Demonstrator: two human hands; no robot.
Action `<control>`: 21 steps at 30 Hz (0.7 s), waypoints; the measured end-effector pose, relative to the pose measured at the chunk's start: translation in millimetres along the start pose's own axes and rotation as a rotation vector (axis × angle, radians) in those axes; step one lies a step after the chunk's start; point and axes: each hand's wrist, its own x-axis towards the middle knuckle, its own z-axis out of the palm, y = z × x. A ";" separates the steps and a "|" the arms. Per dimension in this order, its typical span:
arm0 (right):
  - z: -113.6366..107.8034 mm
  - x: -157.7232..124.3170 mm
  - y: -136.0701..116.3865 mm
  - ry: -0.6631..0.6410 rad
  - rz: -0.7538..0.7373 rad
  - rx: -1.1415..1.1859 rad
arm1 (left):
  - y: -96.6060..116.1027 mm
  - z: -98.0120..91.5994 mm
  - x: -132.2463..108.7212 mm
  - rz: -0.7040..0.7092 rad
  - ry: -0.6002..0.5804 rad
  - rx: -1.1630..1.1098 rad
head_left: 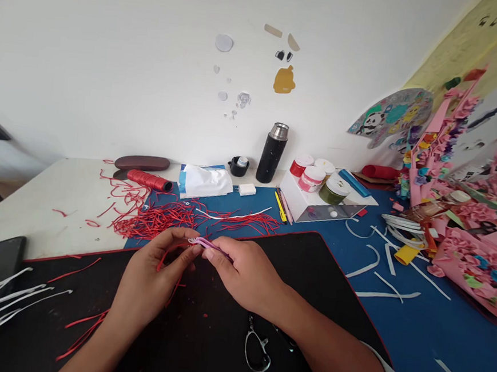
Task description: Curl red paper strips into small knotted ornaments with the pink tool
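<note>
We record bright, even light; shadows are soft and faint. The flask carries a small glint on its steel cap. Far right of the flask, lines bow and stretch. Focus holds throughout.

No word, number or brand can be read anywhere in this view. The blue-and-white packet at the back of the table carries print, but it is too small and blurred to make out. The paint jars on the white box show pale lids and bands, with no lettering that can be told. The fan-shaped card against the wall bears a cartoon panda and coloured shapes, no legible letters. The pink paper strip pinched between the left hand and right hand is plain.
</note>
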 end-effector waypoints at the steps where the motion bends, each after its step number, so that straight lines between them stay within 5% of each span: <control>1: 0.0 -0.1 0.2 0.003 -0.005 0.003 | -0.1 0.0 -0.1 0.000 0.002 0.004; 21: -2.5 0.7 0.6 0.032 0.013 0.166 | -3.3 0.0 1.7 -0.029 -0.054 -0.040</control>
